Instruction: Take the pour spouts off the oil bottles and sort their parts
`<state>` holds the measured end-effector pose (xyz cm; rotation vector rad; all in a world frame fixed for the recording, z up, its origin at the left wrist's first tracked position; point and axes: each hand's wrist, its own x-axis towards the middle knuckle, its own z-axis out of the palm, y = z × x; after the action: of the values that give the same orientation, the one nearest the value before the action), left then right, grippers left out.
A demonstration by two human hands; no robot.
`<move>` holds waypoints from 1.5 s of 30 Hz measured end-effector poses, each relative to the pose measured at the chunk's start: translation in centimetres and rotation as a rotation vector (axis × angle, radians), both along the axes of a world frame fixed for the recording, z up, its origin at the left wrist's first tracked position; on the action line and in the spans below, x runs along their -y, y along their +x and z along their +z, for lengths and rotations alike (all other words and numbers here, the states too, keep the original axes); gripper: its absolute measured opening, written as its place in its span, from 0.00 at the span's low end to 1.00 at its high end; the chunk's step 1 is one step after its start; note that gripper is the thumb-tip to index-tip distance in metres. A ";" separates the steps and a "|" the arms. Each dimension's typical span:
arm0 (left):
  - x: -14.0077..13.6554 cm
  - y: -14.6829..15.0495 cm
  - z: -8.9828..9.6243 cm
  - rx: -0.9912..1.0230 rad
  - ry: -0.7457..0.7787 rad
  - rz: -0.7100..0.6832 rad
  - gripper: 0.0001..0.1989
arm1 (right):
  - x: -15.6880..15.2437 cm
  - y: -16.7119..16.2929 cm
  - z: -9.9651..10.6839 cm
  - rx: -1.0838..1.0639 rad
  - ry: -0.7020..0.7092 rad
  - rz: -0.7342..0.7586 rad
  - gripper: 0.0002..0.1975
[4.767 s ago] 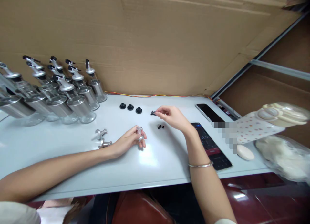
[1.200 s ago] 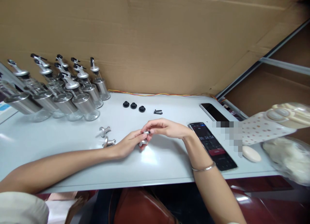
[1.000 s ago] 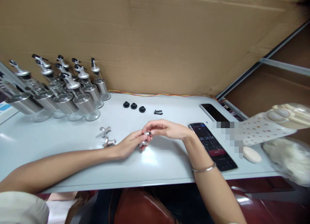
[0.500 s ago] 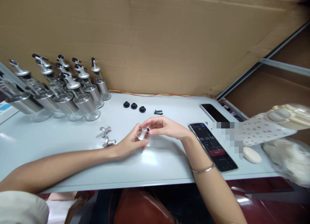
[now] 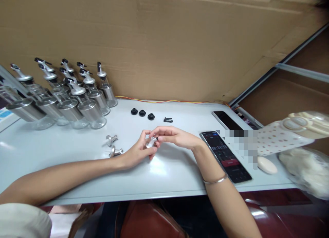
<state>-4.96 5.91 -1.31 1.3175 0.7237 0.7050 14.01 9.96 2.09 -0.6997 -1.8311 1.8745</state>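
Observation:
My left hand (image 5: 140, 152) is closed around a silver bottle pourer (image 5: 150, 143), its spout pointing up and right. My right hand (image 5: 173, 137) pinches a small black flap (image 5: 155, 139) at the spout's tip between thumb and fingertips. The fingers partly cover the pourer, so how the flap sits on it is hard to see. Left of my left hand lie two silver pourer heads, one (image 5: 111, 139) behind the other (image 5: 115, 151). Beyond my hands are several black rubber stoppers (image 5: 142, 112) in a row and some thin black flap pieces (image 5: 168, 120).
Several glass oil bottles (image 5: 92, 111) with steel sleeves and pourers stand at the left back. On the right lie a phone with a running timer (image 5: 226, 155), another phone (image 5: 227, 120), a whitish oval object (image 5: 267, 165) and a plastic bag (image 5: 305, 169). Cardboard (image 5: 164, 46) walls the back.
My right fingertips have shifted slightly at the spout tip, and the pourer has tilted a little in my left hand. The phone's timer has advanced. Nothing else has visibly moved.

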 end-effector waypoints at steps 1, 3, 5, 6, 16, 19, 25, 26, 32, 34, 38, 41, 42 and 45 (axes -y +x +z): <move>0.0 0.1 0.1 -0.010 0.002 0.002 0.16 | 0.0 -0.1 0.0 -0.006 -0.005 -0.015 0.06; 0.1 0.1 0.2 -0.029 0.014 0.004 0.16 | 0.0 -0.1 0.0 -0.009 0.002 -0.037 0.05; 0.1 0.2 0.2 -0.042 0.032 -0.001 0.16 | 0.0 -0.2 0.1 -0.008 0.026 -0.037 0.06; 0.1 0.2 0.2 -0.045 0.039 -0.002 0.16 | 0.0 -0.2 0.1 -0.006 0.043 -0.044 0.08; -0.2 0.4 -0.2 0.030 -0.003 -0.008 0.21 | 0.1 -1.0 -0.5 0.065 0.089 -0.091 0.09; 0.0 0.3 -0.7 0.072 0.052 0.043 0.21 | 0.1 -0.9 -0.1 0.017 0.076 -0.154 0.09; 0.2 -0.4 0.4 -0.256 0.389 0.213 0.16 | -0.1 0.3 1.1 0.024 0.217 -0.433 0.07; -0.1 -0.6 1.0 -0.316 0.469 0.235 0.14 | -0.1 0.5 1.1 0.018 0.233 -0.450 0.06; -5.3 -0.9 4.7 -0.752 0.732 0.243 0.11 | -0.4 0.8 0.8 0.001 0.255 -0.472 0.05; -7.2 -0.3 5.2 -0.946 0.788 0.201 0.15 | -0.5 0.9 0.7 0.000 0.251 -0.480 0.05; -10.3 1.3 4.9 -1.187 0.854 0.134 0.19 | -0.6 1.0 0.7 -0.010 0.250 -0.489 0.06; -12.0 2.1 4.1 -1.230 0.862 0.123 0.16 | -0.6 1.0 0.8 -0.011 0.255 -0.499 0.05; -12.4 2.2 3.9 -1.237 0.862 0.117 0.14 | -0.6 1.0 0.8 -0.012 0.255 -0.504 0.04; -12.7 1.9 3.9 -1.221 0.864 0.087 0.11 | -0.6 1.1 0.9 -0.012 0.253 -0.524 0.02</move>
<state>-3.09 18.61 2.57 2.5679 1.5317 0.1727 15.13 10.55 3.01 -0.9585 -1.6338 1.2849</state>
